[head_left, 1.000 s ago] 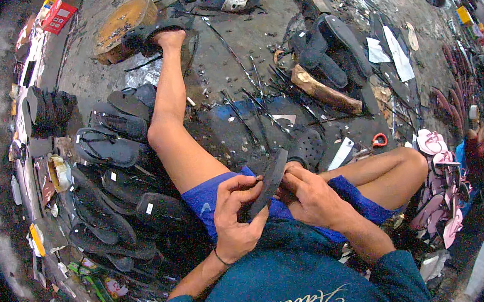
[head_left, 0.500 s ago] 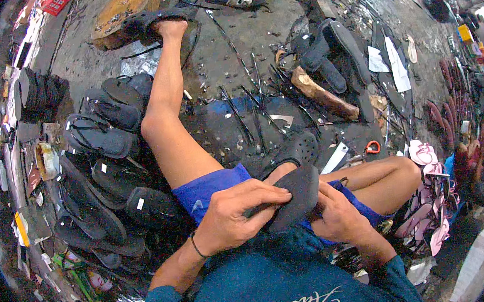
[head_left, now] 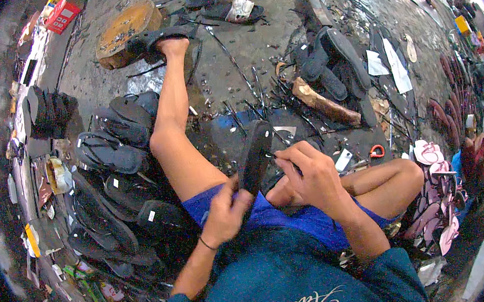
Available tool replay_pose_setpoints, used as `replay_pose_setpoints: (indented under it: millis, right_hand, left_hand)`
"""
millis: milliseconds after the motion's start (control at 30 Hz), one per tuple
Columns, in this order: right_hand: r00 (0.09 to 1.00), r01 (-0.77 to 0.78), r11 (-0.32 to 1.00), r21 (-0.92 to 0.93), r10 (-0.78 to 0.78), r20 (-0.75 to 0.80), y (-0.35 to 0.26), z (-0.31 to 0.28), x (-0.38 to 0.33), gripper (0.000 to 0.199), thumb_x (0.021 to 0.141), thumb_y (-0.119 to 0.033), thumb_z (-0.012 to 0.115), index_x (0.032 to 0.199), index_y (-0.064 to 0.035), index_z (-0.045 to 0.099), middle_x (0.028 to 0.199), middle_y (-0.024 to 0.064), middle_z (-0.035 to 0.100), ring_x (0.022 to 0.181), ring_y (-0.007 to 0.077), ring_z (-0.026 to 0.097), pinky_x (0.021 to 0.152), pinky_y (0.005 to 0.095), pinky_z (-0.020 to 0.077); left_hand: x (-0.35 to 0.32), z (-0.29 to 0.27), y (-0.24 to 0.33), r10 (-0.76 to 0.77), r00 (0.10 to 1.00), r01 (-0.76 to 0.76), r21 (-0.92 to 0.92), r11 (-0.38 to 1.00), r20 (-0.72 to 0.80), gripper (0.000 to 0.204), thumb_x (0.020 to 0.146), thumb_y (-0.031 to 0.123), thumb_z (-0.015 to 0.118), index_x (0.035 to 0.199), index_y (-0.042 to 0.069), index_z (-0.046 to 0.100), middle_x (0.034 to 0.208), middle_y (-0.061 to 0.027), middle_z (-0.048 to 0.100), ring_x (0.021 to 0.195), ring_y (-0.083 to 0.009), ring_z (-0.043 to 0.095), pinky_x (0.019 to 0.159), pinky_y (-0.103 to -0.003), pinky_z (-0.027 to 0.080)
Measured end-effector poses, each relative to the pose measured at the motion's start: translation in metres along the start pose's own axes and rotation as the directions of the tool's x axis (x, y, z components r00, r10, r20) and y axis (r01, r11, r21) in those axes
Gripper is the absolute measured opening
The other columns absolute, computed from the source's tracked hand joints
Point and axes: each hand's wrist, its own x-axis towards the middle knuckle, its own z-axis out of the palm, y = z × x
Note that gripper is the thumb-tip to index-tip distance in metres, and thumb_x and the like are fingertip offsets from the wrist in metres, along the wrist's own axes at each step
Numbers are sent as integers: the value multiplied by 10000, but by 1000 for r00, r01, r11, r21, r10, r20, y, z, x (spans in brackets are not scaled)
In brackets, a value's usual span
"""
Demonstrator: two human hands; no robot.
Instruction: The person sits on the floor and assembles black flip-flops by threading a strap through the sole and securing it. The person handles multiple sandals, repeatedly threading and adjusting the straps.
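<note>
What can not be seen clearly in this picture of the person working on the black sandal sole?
- Head view: the lower end of the black sandal sole is covered by the left hand.
- Whatever the right hand pinches at the sole's edge is too small to identify; its fingers hide it.
- The pink sandals at the right are bent and blurred by the fisheye rim.
- The small items on the floor are too tiny to name.
</note>
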Motion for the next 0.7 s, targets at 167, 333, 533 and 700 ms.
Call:
replay_pose_setpoints:
  millis: [167, 333, 533, 700]
  right_hand:
    - [992, -127, 973, -191, 123, -37, 22, 14, 7, 107, 861, -158, 692, 943, -93, 668, 894, 104, 667, 852, 314, 642, 761, 408, 491]
    - [996, -88, 958, -274, 94, 8, 38, -10, 17, 114, 874, -198, 681, 924, -99, 656, 902, 97, 670, 891, 293, 634, 782, 388, 467]
    - [953, -297, 954, 39, 294, 80, 64, -37, 7, 166, 868, -237, 714, 948, -92, 707, 935, 126, 705, 906, 307, 674, 801, 385, 505]
    - [894, -424, 727, 540, 430, 123, 92, -2, -17, 205, 893, -237, 730, 973, -48, 725, 868, 66, 723, 830, 163, 667, 755, 325, 527]
  left_hand:
    - [-17, 12, -16, 23, 997, -53, 473, 879, 70, 485, 886, 239, 697, 1257, -26, 533, 1149, -235, 615, 1050, -425, 614, 903, -435, 508]
    - [-6, -34, 13, 144, 980, -196, 510, 838, 140, 401, 860, 210, 707, 1194, 7, 619, 1117, -199, 646, 1029, -388, 632, 905, -434, 512]
    - [3, -126, 63, 54, 905, -264, 458, 849, 422, 346, 789, 167, 790, 1081, 7, 698, 1014, -163, 671, 897, -333, 657, 803, -376, 531]
    - [2, -141, 75, 72, 919, -166, 215, 962, 387, 405, 785, 115, 804, 1149, -6, 674, 972, -98, 702, 897, -203, 665, 834, -341, 517]
